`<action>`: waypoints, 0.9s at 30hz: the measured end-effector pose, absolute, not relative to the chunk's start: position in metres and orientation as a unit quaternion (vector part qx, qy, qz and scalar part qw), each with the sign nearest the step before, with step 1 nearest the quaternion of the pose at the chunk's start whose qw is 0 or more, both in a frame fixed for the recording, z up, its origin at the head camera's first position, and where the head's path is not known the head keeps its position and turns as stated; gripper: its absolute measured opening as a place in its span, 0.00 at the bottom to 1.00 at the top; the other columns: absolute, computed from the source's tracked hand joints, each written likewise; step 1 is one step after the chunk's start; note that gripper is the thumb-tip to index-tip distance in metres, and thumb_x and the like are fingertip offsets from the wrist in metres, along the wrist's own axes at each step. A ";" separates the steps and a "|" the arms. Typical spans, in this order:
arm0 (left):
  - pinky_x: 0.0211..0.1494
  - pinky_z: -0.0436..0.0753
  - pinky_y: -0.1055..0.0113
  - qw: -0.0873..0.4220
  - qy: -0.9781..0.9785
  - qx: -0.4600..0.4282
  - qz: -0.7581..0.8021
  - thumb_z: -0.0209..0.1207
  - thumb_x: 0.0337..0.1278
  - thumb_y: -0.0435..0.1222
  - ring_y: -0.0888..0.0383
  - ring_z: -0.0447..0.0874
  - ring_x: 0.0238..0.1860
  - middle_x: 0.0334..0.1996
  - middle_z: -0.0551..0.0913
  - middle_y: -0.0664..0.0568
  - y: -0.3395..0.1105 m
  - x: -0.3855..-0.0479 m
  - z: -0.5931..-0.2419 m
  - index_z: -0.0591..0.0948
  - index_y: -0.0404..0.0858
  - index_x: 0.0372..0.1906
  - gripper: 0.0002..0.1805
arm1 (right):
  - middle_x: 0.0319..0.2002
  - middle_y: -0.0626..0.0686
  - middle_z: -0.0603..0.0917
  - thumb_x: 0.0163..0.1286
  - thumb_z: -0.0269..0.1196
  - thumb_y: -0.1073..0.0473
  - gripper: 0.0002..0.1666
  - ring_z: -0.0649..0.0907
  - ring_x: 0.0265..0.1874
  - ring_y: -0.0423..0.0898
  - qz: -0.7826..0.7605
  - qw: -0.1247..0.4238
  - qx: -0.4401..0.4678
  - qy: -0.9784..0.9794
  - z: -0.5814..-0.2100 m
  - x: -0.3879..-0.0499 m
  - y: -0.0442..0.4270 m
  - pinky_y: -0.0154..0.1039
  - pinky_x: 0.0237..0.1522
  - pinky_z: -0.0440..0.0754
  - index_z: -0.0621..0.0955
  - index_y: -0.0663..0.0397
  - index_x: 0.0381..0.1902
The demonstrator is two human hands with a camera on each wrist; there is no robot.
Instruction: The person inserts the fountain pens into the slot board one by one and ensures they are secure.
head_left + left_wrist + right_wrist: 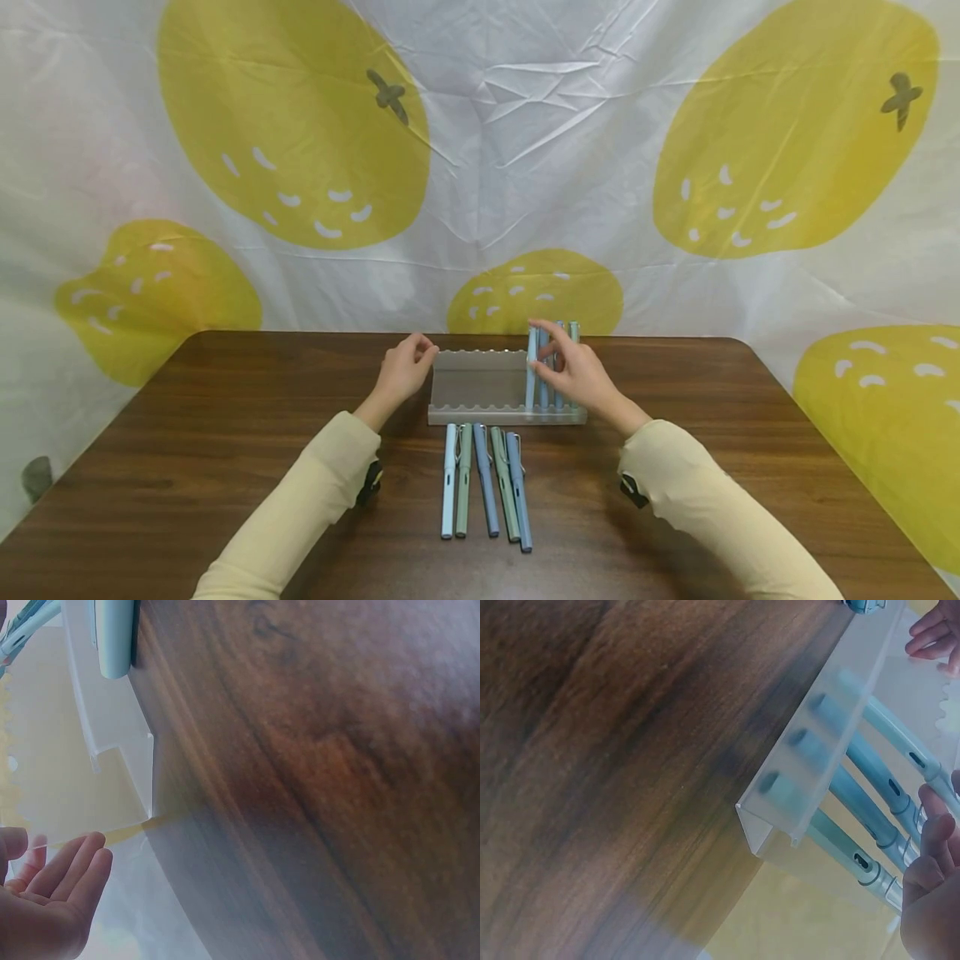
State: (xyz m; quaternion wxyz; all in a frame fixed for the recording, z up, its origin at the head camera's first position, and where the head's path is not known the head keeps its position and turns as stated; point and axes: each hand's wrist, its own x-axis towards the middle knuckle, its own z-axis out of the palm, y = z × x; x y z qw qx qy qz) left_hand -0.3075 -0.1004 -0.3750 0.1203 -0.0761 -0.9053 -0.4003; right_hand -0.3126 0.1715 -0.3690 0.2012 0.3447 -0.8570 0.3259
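Observation:
A clear plastic pen rack [480, 387] with notched edges stands toward the back of the table. At its right end my right hand [573, 367] pinches a light blue pen [532, 367] that leans upright in the rack. Several blue and green pens stand beside that one, partly behind my fingers; the right wrist view shows a green pen [840, 844] at the end of the row. My left hand [403, 367] holds the rack's left edge between thumb and index finger, the other fingers loosely extended in the left wrist view.
Several capped pens lie side by side in front of the rack, among them a pale blue pen [448, 483], a green pen [463, 483] and a darker blue pen [486, 483]. A lemon-patterned cloth [480, 167] hangs behind the brown wooden table [225, 417].

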 end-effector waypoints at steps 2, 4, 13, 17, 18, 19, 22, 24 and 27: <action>0.36 0.73 0.57 0.120 -0.905 -0.075 -0.400 0.50 0.60 0.40 0.50 0.77 0.35 0.35 0.79 0.45 -0.100 -0.308 -0.375 0.75 0.36 0.37 0.10 | 0.28 0.46 0.80 0.58 0.61 0.61 0.33 0.68 0.12 0.37 0.324 0.198 0.345 -0.859 -0.369 -0.312 0.171 0.35 0.16 0.67 0.63 0.45 0.61; 0.36 0.73 0.57 0.121 -0.906 -0.074 -0.400 0.50 0.60 0.40 0.50 0.77 0.35 0.34 0.79 0.45 -0.101 -0.308 -0.375 0.75 0.36 0.36 0.10 | 0.28 0.46 0.80 0.58 0.61 0.60 0.33 0.68 0.11 0.37 0.323 0.194 0.345 -0.859 -0.369 -0.312 0.171 0.35 0.15 0.67 0.63 0.45 0.61; 0.33 0.73 0.58 0.126 -0.906 -0.073 -0.398 0.51 0.60 0.39 0.51 0.76 0.31 0.32 0.79 0.46 -0.100 -0.309 -0.376 0.75 0.36 0.36 0.09 | 0.35 0.49 0.75 0.56 0.63 0.61 0.30 0.67 0.17 0.37 0.300 0.245 0.346 -0.854 -0.366 -0.313 0.170 0.34 0.18 0.66 0.69 0.48 0.57; 0.34 0.73 0.58 0.125 -0.905 -0.074 -0.400 0.50 0.60 0.39 0.50 0.77 0.33 0.33 0.79 0.45 -0.100 -0.309 -0.376 0.75 0.36 0.36 0.09 | 0.33 0.50 0.73 0.55 0.64 0.63 0.29 0.67 0.18 0.39 0.299 0.253 0.346 -0.852 -0.363 -0.313 0.169 0.34 0.18 0.65 0.70 0.49 0.56; 0.35 0.73 0.58 0.125 -0.905 -0.074 -0.401 0.50 0.60 0.39 0.50 0.77 0.34 0.34 0.79 0.45 -0.100 -0.309 -0.376 0.75 0.36 0.36 0.09 | 0.32 0.50 0.73 0.55 0.64 0.63 0.29 0.67 0.18 0.39 0.299 0.251 0.347 -0.853 -0.362 -0.313 0.169 0.35 0.19 0.65 0.70 0.50 0.56; 0.35 0.73 0.57 0.125 -0.904 -0.075 -0.401 0.50 0.60 0.39 0.50 0.77 0.35 0.34 0.79 0.45 -0.100 -0.309 -0.376 0.75 0.36 0.36 0.09 | 0.30 0.49 0.72 0.55 0.64 0.63 0.29 0.67 0.18 0.38 0.299 0.247 0.348 -0.854 -0.362 -0.313 0.169 0.35 0.19 0.65 0.70 0.50 0.56; 0.38 0.73 0.56 0.126 -0.904 -0.075 -0.402 0.51 0.60 0.38 0.48 0.78 0.38 0.35 0.79 0.44 -0.100 -0.308 -0.376 0.75 0.36 0.36 0.09 | 0.25 0.45 0.73 0.56 0.63 0.63 0.29 0.67 0.16 0.37 0.301 0.229 0.349 -0.857 -0.361 -0.313 0.168 0.35 0.19 0.66 0.69 0.50 0.56; 0.39 0.73 0.55 0.127 -0.904 -0.075 -0.401 0.51 0.60 0.39 0.48 0.78 0.39 0.36 0.79 0.44 -0.100 -0.308 -0.376 0.75 0.36 0.36 0.09 | 0.22 0.43 0.72 0.56 0.62 0.63 0.29 0.68 0.15 0.37 0.303 0.216 0.348 -0.861 -0.360 -0.314 0.167 0.35 0.18 0.67 0.69 0.50 0.57; 0.39 0.73 0.55 0.125 -0.904 -0.075 -0.402 0.50 0.60 0.39 0.48 0.77 0.40 0.36 0.79 0.44 -0.100 -0.308 -0.376 0.75 0.36 0.36 0.09 | 0.20 0.41 0.72 0.57 0.62 0.63 0.29 0.68 0.14 0.36 0.302 0.202 0.341 -0.867 -0.359 -0.315 0.167 0.35 0.18 0.68 0.68 0.49 0.57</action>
